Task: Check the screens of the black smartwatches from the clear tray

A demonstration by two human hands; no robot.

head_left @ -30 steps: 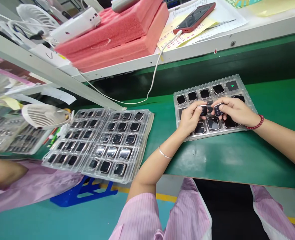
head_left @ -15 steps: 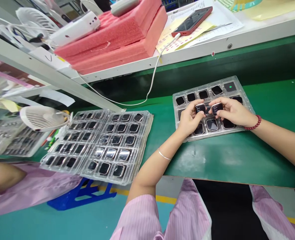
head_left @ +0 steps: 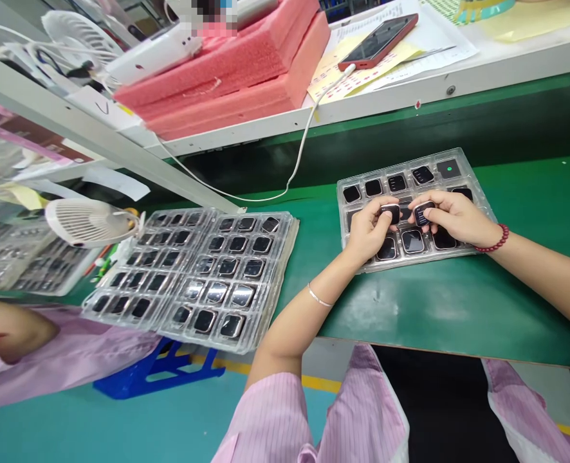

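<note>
My left hand [head_left: 368, 230] grips a square smartwatch case [head_left: 390, 210] without a strap, its thumb at the lower edge of the dark screen. A second smartwatch case [head_left: 423, 215], with lines of light text on its screen, is pinched in my right hand [head_left: 451, 215], the thumb lying across its face. Both hands are over a clear plastic tray [head_left: 372, 265] of similar watch cases. In its back row, one watch case [head_left: 422, 175] shows faint text, and a dark square with a green dot [head_left: 449, 169] fills the corner pocket. My hands hide the tray's middle pockets.
Left on the green bench [head_left: 395, 308] lie more filled clear trays [head_left: 246, 344], near a small white fan [head_left: 80, 222]. A shelf above bears pink foam [head_left: 217, 83] and a phone [head_left: 379, 42] on a white cable [head_left: 300, 151]. Another person's arm [head_left: 15, 328] is at far left.
The screen in my left hand has gone from lit text to dark. My right thumb has moved onto its watch's face. Text now shows on back-row watches. The view has shifted slightly.
</note>
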